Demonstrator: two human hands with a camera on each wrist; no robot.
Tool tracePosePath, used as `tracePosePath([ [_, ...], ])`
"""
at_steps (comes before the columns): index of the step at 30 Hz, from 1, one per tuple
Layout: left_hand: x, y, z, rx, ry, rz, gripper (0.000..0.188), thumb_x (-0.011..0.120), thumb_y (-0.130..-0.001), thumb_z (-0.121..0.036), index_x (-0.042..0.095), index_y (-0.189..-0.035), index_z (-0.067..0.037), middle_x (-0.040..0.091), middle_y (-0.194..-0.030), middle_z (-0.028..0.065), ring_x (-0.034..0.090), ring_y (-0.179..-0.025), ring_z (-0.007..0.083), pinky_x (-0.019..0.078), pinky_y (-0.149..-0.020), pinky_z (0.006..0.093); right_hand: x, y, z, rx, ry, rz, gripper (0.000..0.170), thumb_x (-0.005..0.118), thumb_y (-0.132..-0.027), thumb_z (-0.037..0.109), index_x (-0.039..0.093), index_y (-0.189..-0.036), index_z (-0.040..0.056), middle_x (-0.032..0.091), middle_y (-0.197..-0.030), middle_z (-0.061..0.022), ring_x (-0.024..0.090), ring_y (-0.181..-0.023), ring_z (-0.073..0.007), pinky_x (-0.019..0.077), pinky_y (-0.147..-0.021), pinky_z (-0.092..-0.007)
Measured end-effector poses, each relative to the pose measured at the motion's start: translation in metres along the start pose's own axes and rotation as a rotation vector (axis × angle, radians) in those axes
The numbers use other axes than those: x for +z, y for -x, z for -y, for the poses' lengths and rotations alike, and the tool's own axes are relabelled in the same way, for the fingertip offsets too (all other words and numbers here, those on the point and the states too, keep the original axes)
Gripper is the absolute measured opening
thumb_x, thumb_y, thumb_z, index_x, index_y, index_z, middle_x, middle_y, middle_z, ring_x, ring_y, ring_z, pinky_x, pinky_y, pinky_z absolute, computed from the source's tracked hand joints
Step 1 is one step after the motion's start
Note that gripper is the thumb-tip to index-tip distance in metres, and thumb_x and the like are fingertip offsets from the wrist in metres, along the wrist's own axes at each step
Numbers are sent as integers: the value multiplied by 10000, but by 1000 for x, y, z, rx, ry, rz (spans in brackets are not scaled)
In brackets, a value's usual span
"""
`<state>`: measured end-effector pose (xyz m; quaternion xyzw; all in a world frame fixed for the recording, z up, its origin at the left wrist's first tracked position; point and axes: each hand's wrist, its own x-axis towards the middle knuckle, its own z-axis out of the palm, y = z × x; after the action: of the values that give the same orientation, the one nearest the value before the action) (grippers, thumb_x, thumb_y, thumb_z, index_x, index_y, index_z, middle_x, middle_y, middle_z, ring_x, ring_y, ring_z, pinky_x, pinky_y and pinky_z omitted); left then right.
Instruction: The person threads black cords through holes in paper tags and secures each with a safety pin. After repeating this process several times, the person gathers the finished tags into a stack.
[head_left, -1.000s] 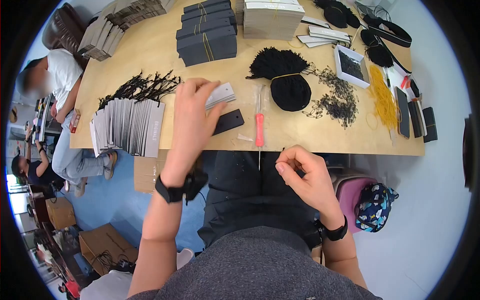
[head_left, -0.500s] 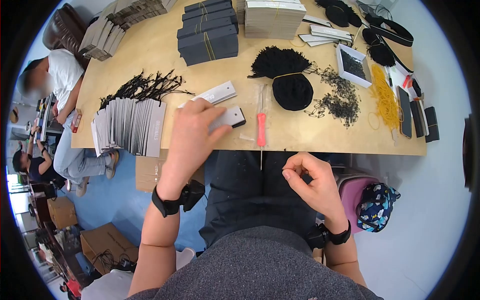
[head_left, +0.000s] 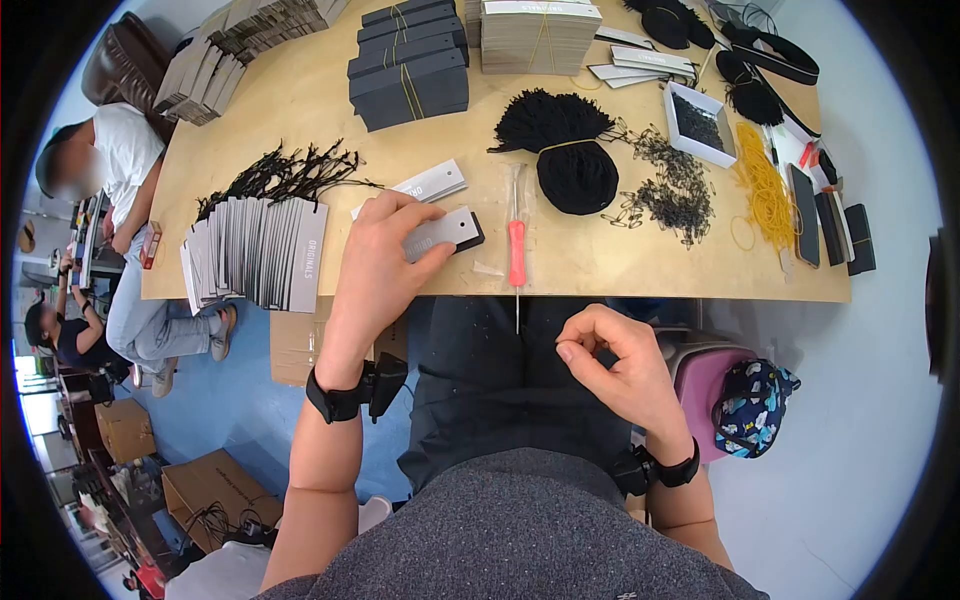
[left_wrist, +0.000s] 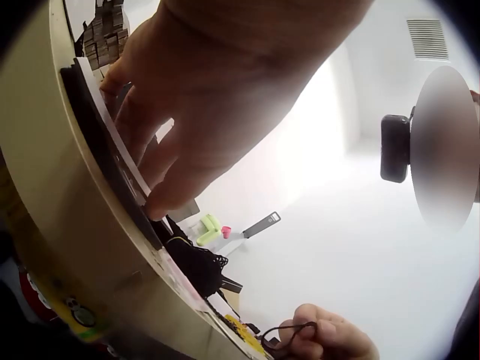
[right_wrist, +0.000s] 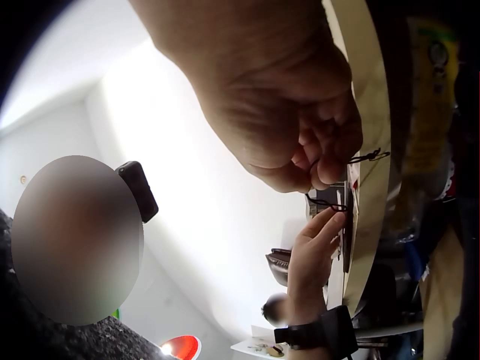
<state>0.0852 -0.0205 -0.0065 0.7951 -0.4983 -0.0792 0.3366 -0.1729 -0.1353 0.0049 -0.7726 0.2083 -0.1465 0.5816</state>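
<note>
Grasping grey tag (head_left: pixel 443 231) in left grip (head_left: pixel 385 245), pinching black cord (right_wrist: pixel 367 157) in right grip (head_left: pixel 622 362); best to leave hole (head_left: pixel 463 224) uncovered.

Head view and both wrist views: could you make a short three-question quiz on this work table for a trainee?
1. What lies directly under the oblong grey card tag at the person's left hand?
A) a white box
B) an oblong black card
C) a phone
2. True or false: the slim tool with the red plastic handle reaches past the edge of the pale wooden table nearest the person.
3. What does the right hand hold?

Key: 1: B. 2: True. 3: A thin black cord, seen in the wrist views.
</note>
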Motion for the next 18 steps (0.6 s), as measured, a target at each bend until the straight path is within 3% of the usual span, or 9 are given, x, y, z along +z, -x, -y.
tracePosePath([
  [4,4,2,6,92,-35,-43,307,790,-746,-117,726,-1027,-12,656,-1075,110,597,-1052,297,488,-892,373,-1,0,-1,-2,10,-3,71,672,-909,50,619,-932,9,623,-818,-38,585,-678,-103,474,-619,-240],
  [14,0,0,4,32,22,-54,320,774,-735,-84,703,-1035,1,665,-1092,110,623,-1044,293,495,-897,365,-1,3,-3,9,-2,-15,73,676,-905,46,619,-931,8,629,-823,-40,584,-672,-105,472,-614,-242],
  [18,-6,9,-12,175,-10,-148,352,770,-714,-60,685,-1052,-14,681,-1065,118,639,-1011,307,506,-883,390,-2,3,-5,2,7,-17,74,677,-904,46,619,-930,8,628,-815,-37,582,-668,-105,471,-614,-241],
])
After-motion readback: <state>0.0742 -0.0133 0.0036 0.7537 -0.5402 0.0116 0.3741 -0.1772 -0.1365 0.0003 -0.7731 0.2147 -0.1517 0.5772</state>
